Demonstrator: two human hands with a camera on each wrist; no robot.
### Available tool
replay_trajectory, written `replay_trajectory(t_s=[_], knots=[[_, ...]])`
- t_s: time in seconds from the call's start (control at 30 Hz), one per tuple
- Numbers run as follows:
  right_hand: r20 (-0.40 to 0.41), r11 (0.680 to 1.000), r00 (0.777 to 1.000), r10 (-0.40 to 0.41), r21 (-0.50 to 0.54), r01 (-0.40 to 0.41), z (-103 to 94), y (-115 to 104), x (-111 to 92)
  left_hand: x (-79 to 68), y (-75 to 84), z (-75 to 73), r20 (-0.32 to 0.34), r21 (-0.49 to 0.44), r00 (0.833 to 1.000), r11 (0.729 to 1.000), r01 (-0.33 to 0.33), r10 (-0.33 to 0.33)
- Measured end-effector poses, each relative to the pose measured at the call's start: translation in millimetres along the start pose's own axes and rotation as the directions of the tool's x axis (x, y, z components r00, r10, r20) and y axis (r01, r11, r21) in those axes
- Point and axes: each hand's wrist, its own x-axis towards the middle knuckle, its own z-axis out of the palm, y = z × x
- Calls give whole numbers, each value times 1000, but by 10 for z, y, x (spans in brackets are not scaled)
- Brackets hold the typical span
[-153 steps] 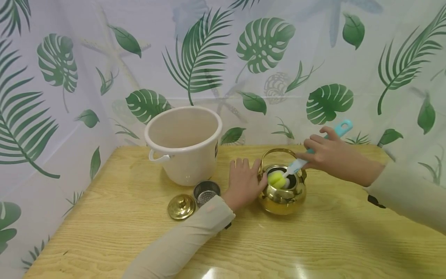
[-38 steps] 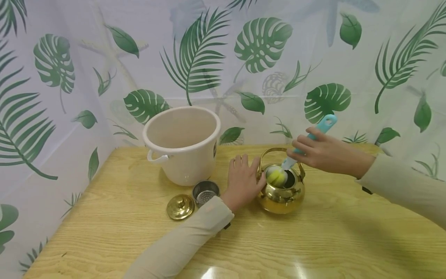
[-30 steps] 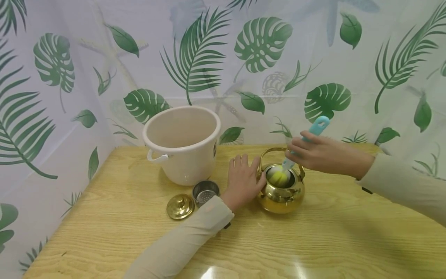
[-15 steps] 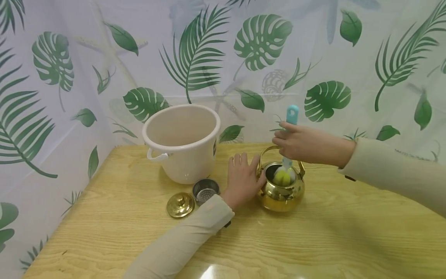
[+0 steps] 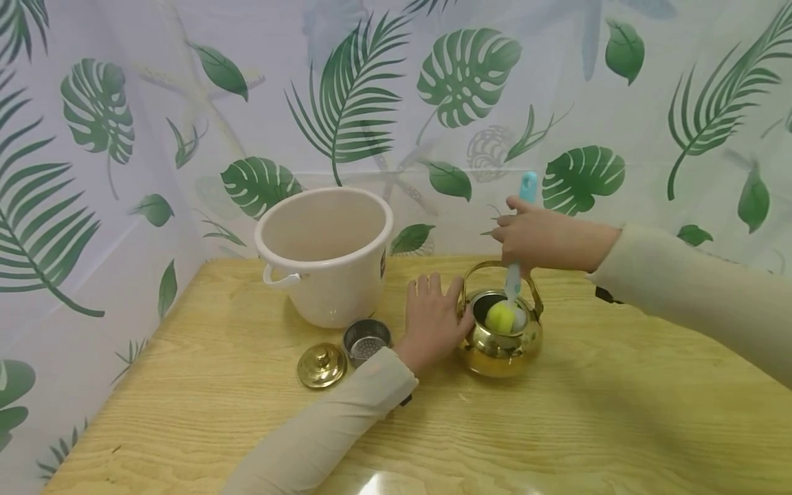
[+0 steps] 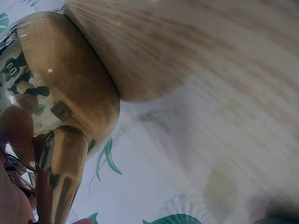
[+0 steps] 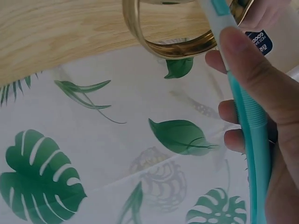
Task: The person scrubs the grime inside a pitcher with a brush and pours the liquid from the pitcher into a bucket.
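My right hand [image 5: 547, 237] grips the turquoise handle of a cleaning brush [image 5: 528, 189], held nearly upright with its yellow-and-white head in the mouth of a brass kettle [image 5: 501, 359]. In the right wrist view the thumb presses along the brush handle [image 7: 254, 121], opposite the fingers. My left hand [image 5: 433, 320] rests against the kettle's left side, fingers straight and spread, thumb at the rim. Up close in the left wrist view, the spout [image 6: 60, 172] shows beside that hand. The kettle stands upright, its arched handle [image 7: 182, 49] raised behind the mouth.
A cream bucket [image 5: 334, 295] stands at the back left of the wooden table [image 5: 495, 440]. Before it lie a brass lid [image 5: 322, 366] and a perforated metal strainer [image 5: 366, 337], partly behind the left sleeve. A leaf-patterned sheet [image 5: 383, 124] hangs behind the table.
The brush has swung from leaning right to nearly upright, with my right hand shifting left and, lately, slightly up. Its head moved about within the kettle mouth. My left hand stays against the kettle.
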Motion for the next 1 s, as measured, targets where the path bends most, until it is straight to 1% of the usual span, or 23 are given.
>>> replay_trajectory(t_s=[0.13, 0.2, 0.3, 0.43, 0.53, 0.6, 0.7, 0.83, 0.9, 1.0], knots=[[-32, 998, 999, 17, 67, -15, 77, 40, -59, -2, 9, -2, 17, 5, 1000, 1000, 6, -7], [-56, 996, 998, 26, 84, -21, 134, 60, -94, 0, 11, -1, 23, 8, 1000, 1000, 9, -10], [-98, 988, 994, 50, 149, -35, 215, 78, -166, -2, 13, -1, 26, 7, 1000, 1000, 11, -11], [-163, 969, 983, 80, 243, -39, 317, 69, -283, -4, 14, 2, 23, 4, 1000, 1000, 9, -9], [-206, 959, 973, 108, 280, -47, 393, 44, -354, -4, 13, 6, 20, 3, 1000, 1000, 9, -9], [-234, 957, 964, 125, 285, -55, 438, 21, -393, -3, 12, 9, 20, 1, 1000, 1000, 8, -8], [-309, 958, 939, 151, 280, -62, 499, -24, -444, -1, 11, 14, 19, -4, 1000, 1000, 6, -6], [-427, 970, 887, 176, 231, -81, 575, -96, -481, -1, 10, 22, 14, -10, 1000, 1000, 5, -5], [-469, 971, 862, 192, 221, -96, 603, -137, -491, -3, 10, 23, 13, -15, 1000, 1000, 5, -5], [-515, 972, 831, 207, 208, -113, 644, -194, -513, -2, 10, 17, 17, -19, 1000, 1000, 5, -5]])
